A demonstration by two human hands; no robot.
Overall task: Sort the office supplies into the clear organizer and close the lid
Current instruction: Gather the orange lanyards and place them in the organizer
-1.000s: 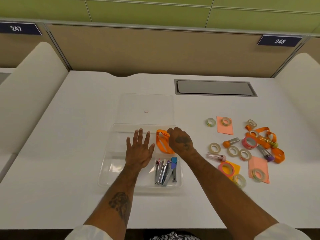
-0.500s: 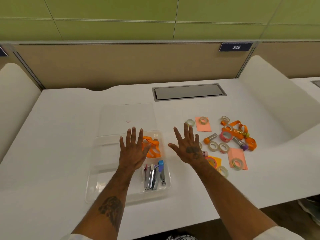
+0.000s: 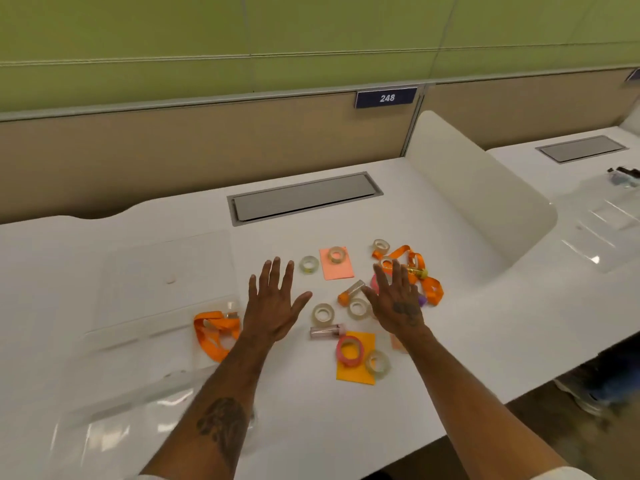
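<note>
- Head camera looks down on a white desk [image 3: 311, 417] with a grey flap [image 3: 304, 199] set into it near the back.
- Behind the desk stands a tan panel [image 3: 156, 157], and above that is a green wall [image 3: 242, 26].
- A round white divider [image 3: 478, 195] stands on the right, with another white desk [image 3: 519, 161] past it.
- A small blue sign [image 3: 386, 98] on the panel reads "248" in white.
- The clear organizer [image 3: 114, 393] sits at the front left of the desk, and its lid [image 3: 166, 271] lies flat just behind it, off the box.
- An orange strap [image 3: 213, 336] lies in the far right part of the organizer.
- The left hand [image 3: 273, 306] is flat, fingers spread wide, holding nothing, just right of the organizer.
- The right hand [image 3: 398, 303] is also spread wide and holds nothing, over the loose pile.
- The pile has clear tape rolls [image 3: 322, 312], a pink tape roll [image 3: 349, 350], an orange paper square [image 3: 356, 374], a pink paper square [image 3: 341, 271] and more orange ribbon [image 3: 431, 289].
- The pile lies on the desk to the right of the organizer.
</note>
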